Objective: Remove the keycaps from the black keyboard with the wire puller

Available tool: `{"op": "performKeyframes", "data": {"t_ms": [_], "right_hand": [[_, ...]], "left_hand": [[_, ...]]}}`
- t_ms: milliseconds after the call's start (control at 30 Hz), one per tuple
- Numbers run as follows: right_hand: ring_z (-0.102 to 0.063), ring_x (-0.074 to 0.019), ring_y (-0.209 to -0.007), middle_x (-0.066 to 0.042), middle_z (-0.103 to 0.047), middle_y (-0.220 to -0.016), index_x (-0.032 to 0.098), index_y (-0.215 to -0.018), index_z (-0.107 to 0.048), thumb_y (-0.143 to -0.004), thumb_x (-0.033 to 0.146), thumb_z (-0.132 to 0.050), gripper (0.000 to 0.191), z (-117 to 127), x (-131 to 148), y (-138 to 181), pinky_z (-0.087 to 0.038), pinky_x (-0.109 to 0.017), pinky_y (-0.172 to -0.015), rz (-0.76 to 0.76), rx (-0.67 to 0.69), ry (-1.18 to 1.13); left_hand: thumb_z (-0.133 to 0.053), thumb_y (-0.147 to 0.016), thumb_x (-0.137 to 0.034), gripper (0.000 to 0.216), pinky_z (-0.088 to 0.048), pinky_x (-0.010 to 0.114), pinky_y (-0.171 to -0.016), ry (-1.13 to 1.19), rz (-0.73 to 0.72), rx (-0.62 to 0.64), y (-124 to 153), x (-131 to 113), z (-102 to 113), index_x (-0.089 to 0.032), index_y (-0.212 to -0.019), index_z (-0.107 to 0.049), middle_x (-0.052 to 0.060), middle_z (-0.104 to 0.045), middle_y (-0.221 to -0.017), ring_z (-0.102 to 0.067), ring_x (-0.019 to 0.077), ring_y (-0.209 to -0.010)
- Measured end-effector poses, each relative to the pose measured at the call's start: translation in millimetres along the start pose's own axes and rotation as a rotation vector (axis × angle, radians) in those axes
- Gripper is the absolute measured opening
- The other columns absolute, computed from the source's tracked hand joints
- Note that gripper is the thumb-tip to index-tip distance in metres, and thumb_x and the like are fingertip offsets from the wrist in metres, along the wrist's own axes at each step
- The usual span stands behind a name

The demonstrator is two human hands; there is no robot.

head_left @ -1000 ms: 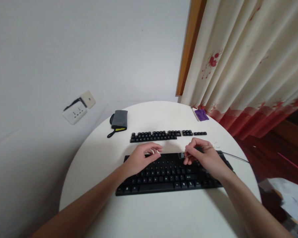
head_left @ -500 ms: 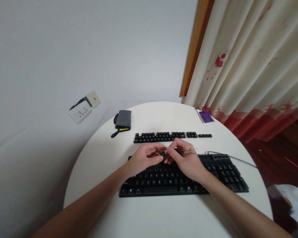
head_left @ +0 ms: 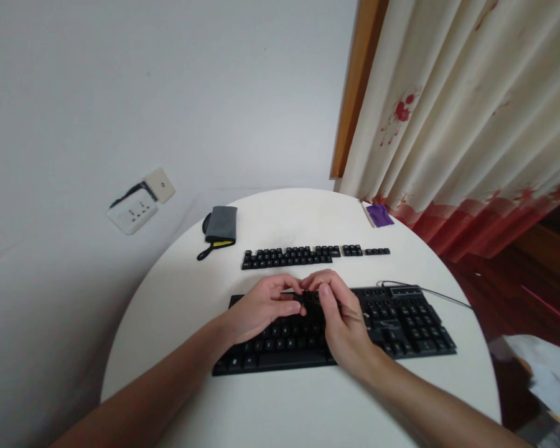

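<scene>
A black keyboard [head_left: 415,323] lies across the near part of the round white table, and both hands are over its upper left half. My left hand [head_left: 259,311] is closed in a pinch, its thumb and fingertips on a small black keycap [head_left: 300,299]. Close against it, my right hand [head_left: 343,314] curls around a thin wire keycap puller [head_left: 356,316], whose wire end sticks out past the fingers on the right. The right fingers partly cover the puller's working end, and the keycap is mostly hidden between the fingertips.
Loose black keycaps [head_left: 287,258] stand in rows beyond the keyboard. A grey pouch [head_left: 222,225] with a black loop lies at the back left, a purple cloth [head_left: 379,215] at the back right. The keyboard's cable [head_left: 441,295] runs off the table's right edge.
My right hand has turned, its thumb now pointing up, and the wire tips slightly downward on the right. The fingertips of both hands remain together. The whole view has shifted slightly.
</scene>
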State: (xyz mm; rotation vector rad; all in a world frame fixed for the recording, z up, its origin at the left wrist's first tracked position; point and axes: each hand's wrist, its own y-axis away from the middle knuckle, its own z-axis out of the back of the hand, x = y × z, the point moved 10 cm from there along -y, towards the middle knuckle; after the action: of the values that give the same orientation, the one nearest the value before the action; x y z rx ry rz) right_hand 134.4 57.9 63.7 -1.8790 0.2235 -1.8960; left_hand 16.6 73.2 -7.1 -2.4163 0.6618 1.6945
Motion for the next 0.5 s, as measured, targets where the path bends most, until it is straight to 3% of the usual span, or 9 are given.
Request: {"op": "performKeyframes", "data": {"t_ms": [133, 333, 500], "right_hand": [[-0.058, -0.0169, -0.082, -0.003, -0.061, -0.089, 0.024, -0.095, -0.059, -0.104, 0.027, -0.037, 0.024, 15, 0, -8, -0.045, -0.030, -0.078, 0.031, -0.033, 0.091], [-0.057, -0.0180, -0.084, -0.004, -0.058, -0.091, 0.023, -0.106, -0.063, -0.097, 0.020, -0.051, 0.015, -2, -1, -16, -0.046, -0.031, -0.076, 0.174, 0.254, 0.381], [-0.060, -0.0181, -0.085, -0.004, -0.060, -0.093, 0.023, -0.105, -0.063, -0.092, 0.019, -0.060, 0.014, -12, -9, -13, -0.048, -0.031, -0.076, 0.158, 0.303, 0.509]], "left_hand": [[-0.080, -0.078, -0.023, 0.019, -0.050, 0.026, -0.076, -0.021, -0.054, -0.088, -3, -6, 11, -0.015, -0.092, -0.069, 0.003, -0.069, -0.090, -0.066, 0.0131, -0.078], [-0.082, -0.077, -0.028, 0.023, -0.049, 0.025, -0.075, -0.046, -0.102, -0.188, -5, -8, 26, -0.015, -0.093, -0.072, 0.005, -0.072, -0.091, -0.066, 0.0144, -0.082], [-0.086, -0.071, -0.026, 0.026, -0.048, 0.028, -0.081, -0.014, -0.091, -0.161, -6, -4, 23, -0.014, -0.086, -0.070, 0.006, -0.074, -0.087, -0.067, 0.0159, -0.084]]}}
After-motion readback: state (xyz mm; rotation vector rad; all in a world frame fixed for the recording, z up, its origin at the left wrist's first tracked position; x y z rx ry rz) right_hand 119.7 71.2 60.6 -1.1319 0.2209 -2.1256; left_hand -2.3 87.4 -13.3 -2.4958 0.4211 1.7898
